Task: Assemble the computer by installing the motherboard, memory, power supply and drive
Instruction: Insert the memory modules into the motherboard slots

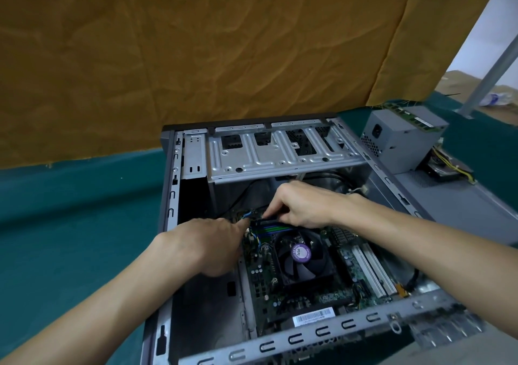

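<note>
Both hands work inside the case [168, 196] over the seated motherboard [280, 289]: right hand [302, 204] pinches, apparently, a small cable connector, left hand [213, 244] curled beside it, grip unclear; power supply [403, 137] waits outside

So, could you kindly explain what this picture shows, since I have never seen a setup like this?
It is taken by a camera worn on a person's head, looking down at their bare hands. An open computer case lies on a green cloth, with the motherboard and its fan inside. The left hand and right hand work at the board's far edge; what they pinch is unclear. A grey power supply waits outside, a memory stick on top.
</note>
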